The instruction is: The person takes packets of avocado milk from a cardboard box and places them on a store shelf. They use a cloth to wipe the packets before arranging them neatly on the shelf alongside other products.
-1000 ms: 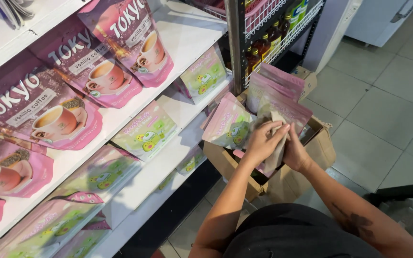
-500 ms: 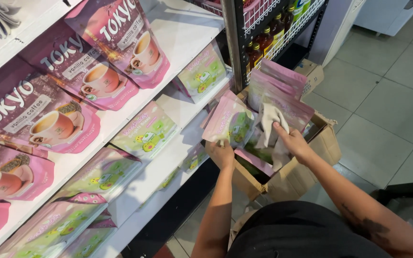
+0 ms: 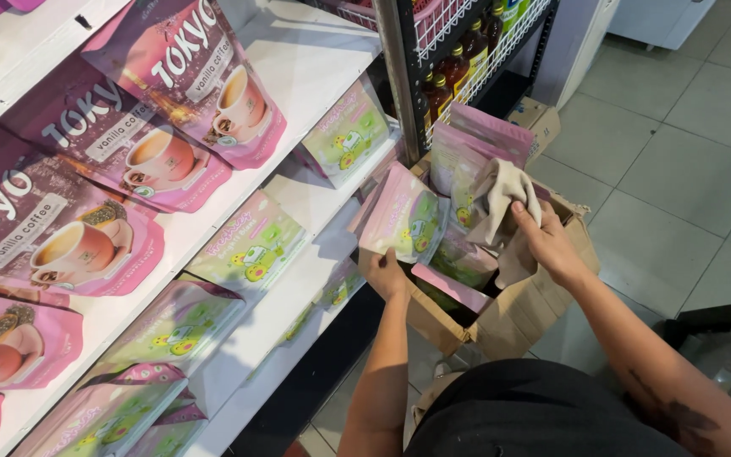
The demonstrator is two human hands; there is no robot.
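My left hand grips the lower edge of a pink-and-green pouch and holds it up above a brown cardboard box. My right hand is over the box and holds a beige cloth, which hangs crumpled from its fingers. More pink pouches stand upright inside the box, partly hidden behind the cloth and the lifted pouch.
White shelves on the left carry large pink coffee pouches above and pink-green pouches lower down. A black wire rack with bottles stands behind the box. Grey floor tiles spread to the right.
My left hand has lifted a pink-green pouch out of the box toward the shelves. My right hand has raised the beige cloth above the box.
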